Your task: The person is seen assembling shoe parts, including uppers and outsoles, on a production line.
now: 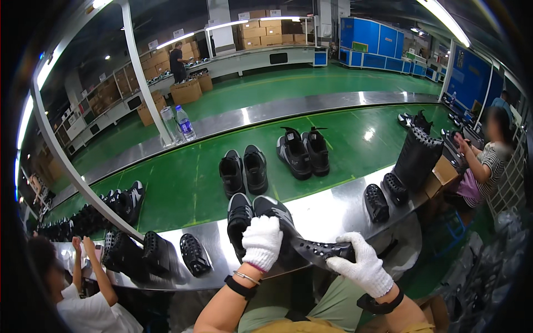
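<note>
My left hand (262, 241), in a white knit glove, is closed over the opening of a black and grey sneaker (275, 210) on the metal ledge near me. A matching sneaker (240, 215) stands against it on the left. My gloved right hand (362, 265) grips a black perforated shoe insert (322, 250) by its thick end. The insert's thin end reaches toward the right sneaker's opening; whether it touches inside is hidden.
Two more sneaker pairs stand on the green belt, including a left shoe (231, 173) and a right one (294, 155). Loose inserts (194, 255) and insert stacks (419, 158) line the metal ledge (333, 200). Co-workers sit at left (83, 299) and right (483, 161). A bottle (185, 123) stands beyond.
</note>
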`<state>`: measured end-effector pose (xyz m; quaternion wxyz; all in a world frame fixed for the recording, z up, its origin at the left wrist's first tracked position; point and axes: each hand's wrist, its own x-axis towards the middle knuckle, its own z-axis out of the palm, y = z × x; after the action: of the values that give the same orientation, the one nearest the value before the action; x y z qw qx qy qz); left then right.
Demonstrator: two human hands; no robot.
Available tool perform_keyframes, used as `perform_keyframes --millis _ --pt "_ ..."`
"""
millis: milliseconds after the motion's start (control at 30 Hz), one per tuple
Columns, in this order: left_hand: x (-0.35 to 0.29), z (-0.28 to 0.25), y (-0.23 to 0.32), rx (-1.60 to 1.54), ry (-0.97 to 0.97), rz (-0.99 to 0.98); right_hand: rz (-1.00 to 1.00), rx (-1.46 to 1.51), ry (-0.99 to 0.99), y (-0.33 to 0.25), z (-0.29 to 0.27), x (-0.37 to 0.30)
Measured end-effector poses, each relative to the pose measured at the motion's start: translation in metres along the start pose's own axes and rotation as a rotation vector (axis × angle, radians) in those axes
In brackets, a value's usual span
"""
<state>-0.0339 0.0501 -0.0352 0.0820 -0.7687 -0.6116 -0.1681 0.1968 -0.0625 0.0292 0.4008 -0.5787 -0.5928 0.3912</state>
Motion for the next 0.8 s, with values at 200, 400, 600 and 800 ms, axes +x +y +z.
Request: perform_keyframes --millis 200,400,600,800 --pt "0.008 -0.038 0.011 -0.281 -0.182 -0.032 -0.083 -0.292 -0.139 -0.031 -0.005 0.019" --pt "0.012 -0.028 0.022 -0.470 -0.255 0.043 -0.249 -0.589 -0.090 -0.005 0.047 0.047" --pt "0.019 -0.023 0.018 -0.509 -0.195 0.085 -0.297 -0.602 -0.080 0.028 0.069 0.072" --pt "0.020 -0.025 0.014 -0.574 -0.238 0.129 -0.184 -0.676 -0.192 0.023 0.043 0.081"
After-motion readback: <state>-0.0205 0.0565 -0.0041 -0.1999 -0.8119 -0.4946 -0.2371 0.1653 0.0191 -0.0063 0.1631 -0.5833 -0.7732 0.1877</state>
